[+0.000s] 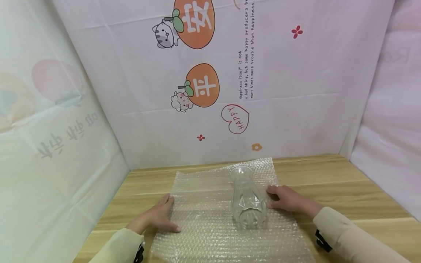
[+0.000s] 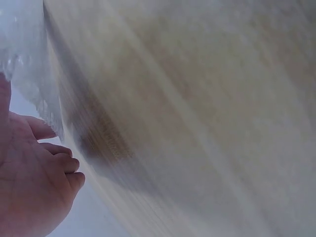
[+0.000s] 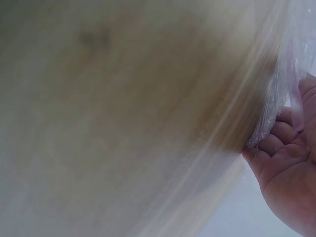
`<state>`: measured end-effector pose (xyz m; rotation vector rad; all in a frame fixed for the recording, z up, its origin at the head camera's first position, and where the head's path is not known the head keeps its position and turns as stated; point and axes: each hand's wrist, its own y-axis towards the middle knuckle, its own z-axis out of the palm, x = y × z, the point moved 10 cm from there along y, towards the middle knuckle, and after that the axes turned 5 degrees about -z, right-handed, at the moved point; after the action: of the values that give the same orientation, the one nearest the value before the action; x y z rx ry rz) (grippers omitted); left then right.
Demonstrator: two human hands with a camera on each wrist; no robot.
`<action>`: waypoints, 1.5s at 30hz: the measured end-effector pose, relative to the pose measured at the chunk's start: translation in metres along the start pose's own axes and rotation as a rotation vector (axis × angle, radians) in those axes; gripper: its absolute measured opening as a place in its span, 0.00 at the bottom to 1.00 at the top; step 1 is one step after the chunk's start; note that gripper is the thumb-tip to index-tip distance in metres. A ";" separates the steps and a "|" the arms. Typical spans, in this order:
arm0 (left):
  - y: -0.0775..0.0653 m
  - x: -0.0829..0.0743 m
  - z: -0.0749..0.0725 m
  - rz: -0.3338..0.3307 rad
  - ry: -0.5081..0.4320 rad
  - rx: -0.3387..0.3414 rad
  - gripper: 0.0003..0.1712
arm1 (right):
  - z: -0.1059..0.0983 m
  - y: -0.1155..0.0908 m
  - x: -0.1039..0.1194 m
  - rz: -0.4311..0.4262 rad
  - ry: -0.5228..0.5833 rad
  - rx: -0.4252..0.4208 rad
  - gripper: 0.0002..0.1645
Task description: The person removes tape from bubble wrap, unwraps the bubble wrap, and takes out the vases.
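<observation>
A clear glass vase (image 1: pixel 248 197) lies on its side on a sheet of bubble wrap (image 1: pixel 204 215), its flared mouth pointing away from me and its base toward me. At the sheet's left edge is my left hand (image 1: pixel 159 216), thumb spread from the fingers and lying over the wrap. In the left wrist view, the sheet's edge meets an extended finger of my left hand (image 2: pixel 34 173), while other fingers bend loosely. Right beside the vase, my right hand (image 1: pixel 289 199) holds the sheet's right edge. The right wrist view has wrap bunched within the curled fingers (image 3: pixel 284 131).
Beneath the sheet is a wood-grain table (image 1: pixel 329 175). A white printed cloth (image 1: pixel 279 80) hangs behind it, with more cloth along the left (image 1: pixel 39 175) and right (image 1: pixel 391 153) sides. Beige sleeves (image 1: pixel 348 233) cover my arms.
</observation>
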<state>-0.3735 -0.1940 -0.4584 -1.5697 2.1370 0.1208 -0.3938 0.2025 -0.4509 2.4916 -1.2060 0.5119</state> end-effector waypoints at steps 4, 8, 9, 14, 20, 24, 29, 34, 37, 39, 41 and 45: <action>-0.001 0.000 -0.001 -0.007 0.017 -0.005 0.70 | 0.000 0.000 0.002 -0.003 0.007 0.002 0.42; -0.002 -0.001 0.000 -0.004 0.031 0.006 0.70 | 0.000 0.000 0.004 -0.004 0.006 0.006 0.42; -0.001 -0.001 0.000 -0.004 0.032 0.011 0.70 | 0.000 -0.001 0.004 -0.003 0.005 0.006 0.41; 0.000 0.000 0.002 -0.013 0.042 0.023 0.69 | 0.000 -0.001 0.004 -0.003 0.000 0.009 0.41; 0.001 0.001 0.002 -0.017 0.056 0.015 0.71 | 0.001 -0.002 0.002 0.002 0.000 0.011 0.41; 0.001 0.001 0.002 -0.014 0.053 0.019 0.70 | 0.001 -0.002 0.001 -0.004 -0.004 0.005 0.41; 0.000 0.000 0.002 -0.011 0.061 0.026 0.70 | 0.001 -0.002 0.003 -0.006 -0.008 0.003 0.41; 0.000 -0.001 0.001 -0.009 0.075 0.023 0.70 | 0.000 -0.002 0.004 0.002 -0.006 0.009 0.41; 0.001 -0.001 0.001 -0.009 0.081 0.025 0.70 | 0.000 -0.002 0.005 0.004 -0.005 0.012 0.41; 0.001 0.000 0.001 -0.010 0.087 0.028 0.70 | 0.000 -0.002 0.006 0.001 -0.006 0.015 0.41; 0.001 0.000 0.001 -0.011 0.093 0.032 0.70 | 0.000 -0.002 0.006 -0.004 -0.005 0.016 0.41; 0.001 0.000 0.001 -0.010 0.106 0.041 0.69 | 0.000 -0.002 0.007 -0.020 -0.009 0.016 0.41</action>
<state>-0.3741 -0.1933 -0.4593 -1.5961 2.1969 -0.0093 -0.3880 0.1986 -0.4478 2.5199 -1.1840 0.5075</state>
